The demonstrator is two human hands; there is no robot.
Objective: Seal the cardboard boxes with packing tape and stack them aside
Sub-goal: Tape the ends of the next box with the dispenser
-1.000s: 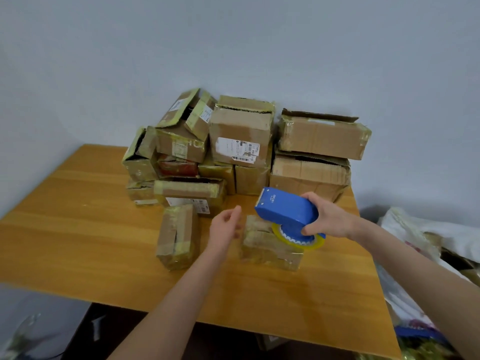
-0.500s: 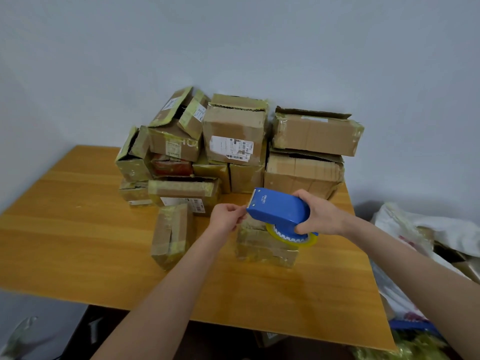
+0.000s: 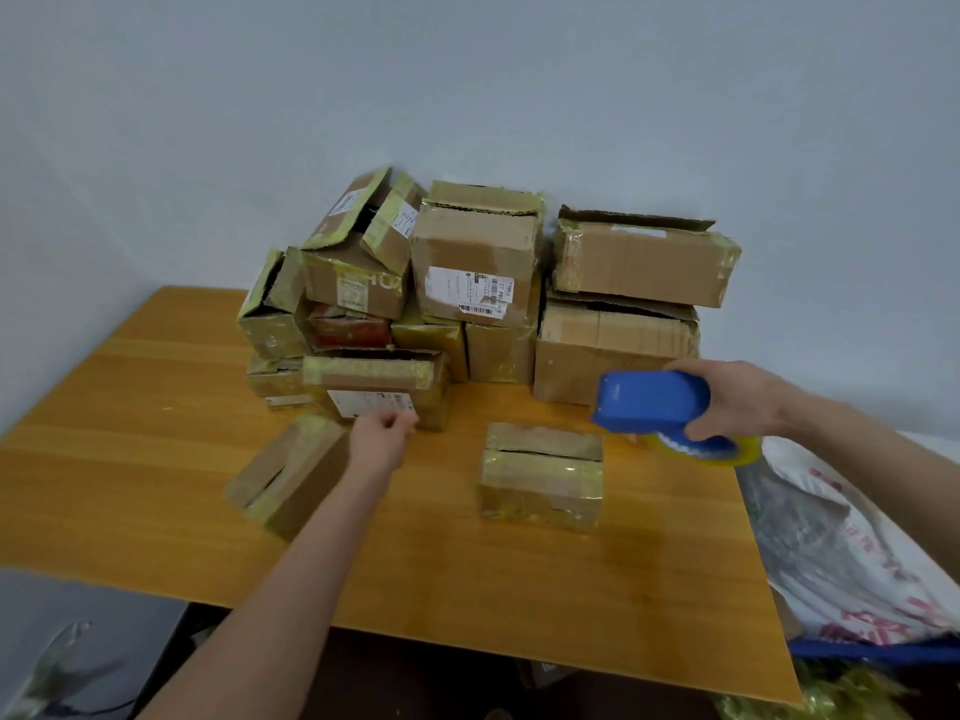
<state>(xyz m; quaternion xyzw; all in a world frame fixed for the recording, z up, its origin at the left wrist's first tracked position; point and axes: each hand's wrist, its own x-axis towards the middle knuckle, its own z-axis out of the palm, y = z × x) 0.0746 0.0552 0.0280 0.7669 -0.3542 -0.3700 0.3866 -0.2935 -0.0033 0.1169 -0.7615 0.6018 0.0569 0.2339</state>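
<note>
We count two small, taped brown cardboard boxes mid-frame on the orange wooden table [image 3: 519, 574]: the left box [image 3: 291, 470] and the right box [image 3: 540, 475], well apart. Behind is a pile of about ten cardboard boxes [image 3: 478, 252]. At right, our right hand [image 3: 737, 397] grips one blue plastic tape dispenser [image 3: 649, 400] aloft. Our left hand [image 3: 382, 441] is curled, and we cannot tell whether it pinches anything.

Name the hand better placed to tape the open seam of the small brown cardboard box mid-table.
The right hand: it grips the blue plastic tape dispenser near that box.
</note>
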